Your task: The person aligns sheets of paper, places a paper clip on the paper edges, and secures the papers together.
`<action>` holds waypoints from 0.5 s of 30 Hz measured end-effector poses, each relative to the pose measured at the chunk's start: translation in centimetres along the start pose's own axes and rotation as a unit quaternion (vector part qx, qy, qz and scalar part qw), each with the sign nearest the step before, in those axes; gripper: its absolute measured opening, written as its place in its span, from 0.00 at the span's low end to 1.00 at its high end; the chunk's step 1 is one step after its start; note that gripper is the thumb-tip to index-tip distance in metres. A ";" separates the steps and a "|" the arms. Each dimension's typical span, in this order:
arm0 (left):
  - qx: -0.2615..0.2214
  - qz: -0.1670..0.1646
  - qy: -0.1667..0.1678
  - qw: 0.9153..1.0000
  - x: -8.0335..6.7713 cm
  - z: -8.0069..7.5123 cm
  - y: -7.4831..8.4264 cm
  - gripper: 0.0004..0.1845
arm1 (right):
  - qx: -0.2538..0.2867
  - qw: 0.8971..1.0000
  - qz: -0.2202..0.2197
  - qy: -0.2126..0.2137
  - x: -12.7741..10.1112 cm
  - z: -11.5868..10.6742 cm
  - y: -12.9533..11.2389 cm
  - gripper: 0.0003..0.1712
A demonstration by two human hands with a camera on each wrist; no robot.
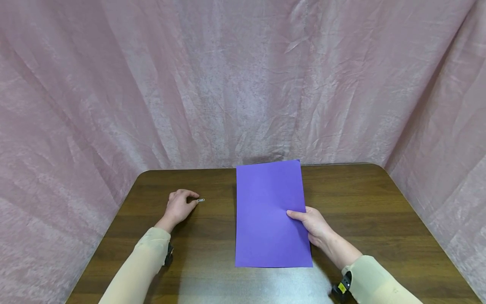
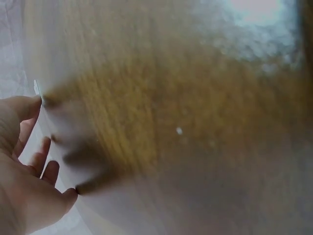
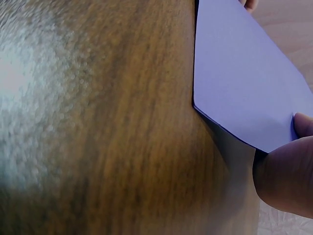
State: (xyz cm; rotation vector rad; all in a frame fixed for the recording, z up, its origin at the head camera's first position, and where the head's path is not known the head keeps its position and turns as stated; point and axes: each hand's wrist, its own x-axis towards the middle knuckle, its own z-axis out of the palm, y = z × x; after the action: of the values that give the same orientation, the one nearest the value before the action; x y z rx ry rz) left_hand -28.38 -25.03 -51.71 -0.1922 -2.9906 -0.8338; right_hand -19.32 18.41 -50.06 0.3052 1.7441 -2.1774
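- We hold the purple sheet (image 1: 269, 211) with our right hand (image 1: 315, 226): the thumb lies on top near its right edge and the fingers are tucked beneath, so the grip pinches the paper between them.
- In the right wrist view the thumb (image 3: 303, 125) presses the sheet's (image 3: 244, 78) upper face while one corner stands clear of the wood.
- Our left hand (image 1: 180, 207) rests on the table (image 1: 379, 211) with fingers curled, the tips pinching a small silvery paper clip (image 1: 201, 200) that sticks out to the right.
- The left wrist view is too blurred to confirm that pinch; it shows only the palm (image 2: 24, 186) and curled fingers.
- The clip lies just left of the sheet's left edge, apart from it; the left hand is the nearer one.
- The sheet's long axis runs from near to far, its far end raised toward the pink curtain (image 1: 243, 76) behind the table.
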 end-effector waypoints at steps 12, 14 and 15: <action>-0.012 -0.022 -0.015 1.000 0.2 0.1 0.4 0.10 | -0.003 1.000 0.001 0.003 0.1 -0.1 0.0 0.10; -0.010 -0.026 -0.017 0.999 0.3 0.2 0.4 0.10 | -0.002 1.000 0.002 0.005 0.1 -0.1 0.0 0.09; -0.007 -0.026 -0.016 0.999 0.3 0.2 0.4 0.09 | -0.003 1.000 0.001 0.005 0.1 0.0 0.0 0.10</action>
State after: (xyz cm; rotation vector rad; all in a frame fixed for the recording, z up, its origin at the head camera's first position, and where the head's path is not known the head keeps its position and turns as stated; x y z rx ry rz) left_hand -28.62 -24.55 -51.68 -0.1288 -3.0328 -0.8663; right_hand -19.37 18.44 -50.12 0.3175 1.7537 -2.1729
